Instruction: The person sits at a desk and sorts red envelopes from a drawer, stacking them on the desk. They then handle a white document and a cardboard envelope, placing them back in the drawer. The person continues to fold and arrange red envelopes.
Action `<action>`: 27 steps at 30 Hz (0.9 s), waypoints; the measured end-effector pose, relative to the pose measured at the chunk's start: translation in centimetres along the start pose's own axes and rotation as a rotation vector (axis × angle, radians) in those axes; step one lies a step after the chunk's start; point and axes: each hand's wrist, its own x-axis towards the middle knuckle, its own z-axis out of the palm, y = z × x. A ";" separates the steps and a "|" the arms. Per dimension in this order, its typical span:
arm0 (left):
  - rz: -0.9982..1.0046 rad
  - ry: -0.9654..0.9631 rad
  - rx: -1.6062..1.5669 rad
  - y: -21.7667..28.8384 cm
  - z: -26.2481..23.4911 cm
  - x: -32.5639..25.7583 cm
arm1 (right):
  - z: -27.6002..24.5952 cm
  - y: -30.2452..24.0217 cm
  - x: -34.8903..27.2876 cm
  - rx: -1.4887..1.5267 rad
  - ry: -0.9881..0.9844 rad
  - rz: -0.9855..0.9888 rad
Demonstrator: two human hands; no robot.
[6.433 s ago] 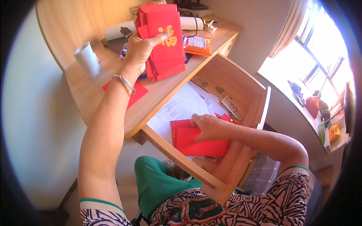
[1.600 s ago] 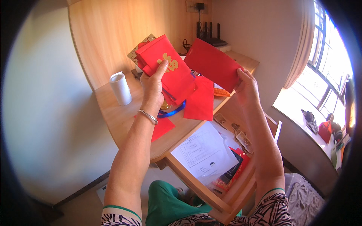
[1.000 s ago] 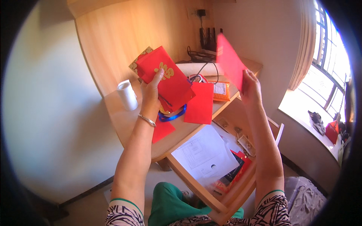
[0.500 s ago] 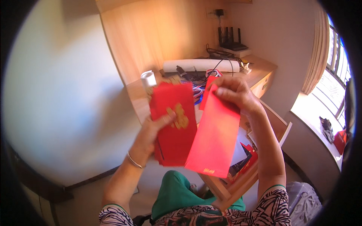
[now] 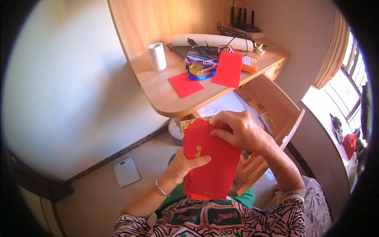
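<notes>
A stack of red envelopes (image 5: 212, 173) is held upright in front of my body. My left hand (image 5: 186, 168) grips its left side, thumb lying across the front. At the top edge, my right hand (image 5: 241, 132) pinches the upper right corner with thumb and fingers. Gold scrollwork (image 5: 187, 125) shows along the top of the stack, and part of a gold mark is visible near my left thumb. On the desk beyond lie a flat red envelope (image 5: 185, 85) and another red envelope (image 5: 227, 71), which rests against other items.
The wooden desk (image 5: 158, 96) carries a white cup (image 5: 157, 57), a gold medal (image 5: 195, 70) with ribbons, a white roll (image 5: 209, 41), cables and a router (image 5: 245, 27). Below it an open drawer (image 5: 272, 96) holds papers. A flat pale device (image 5: 126, 172) lies on the floor.
Both hands have come lower and closer to my body. The envelope my right hand held apart now lies against the stack in my left. More of the desk has come into view.
</notes>
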 end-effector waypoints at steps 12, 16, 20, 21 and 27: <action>0.210 0.296 0.107 -1.2 -1.2 -3.4 | 2.2 -2.4 -6.4 0.903 0.114 0.595; 0.269 0.254 0.146 -1.5 0.0 -3.8 | 2.5 -2.5 -7.2 1.196 0.147 0.714; 0.256 0.248 0.164 -1.7 0.7 -3.9 | 2.7 -2.2 -7.6 1.303 0.216 0.763; 0.254 0.240 0.203 -1.8 0.9 -4.0 | 2.7 -2.1 -7.8 1.334 0.239 0.710; 0.231 0.194 0.150 -2.6 1.6 -4.3 | 2.8 -1.9 -8.5 1.417 0.296 0.664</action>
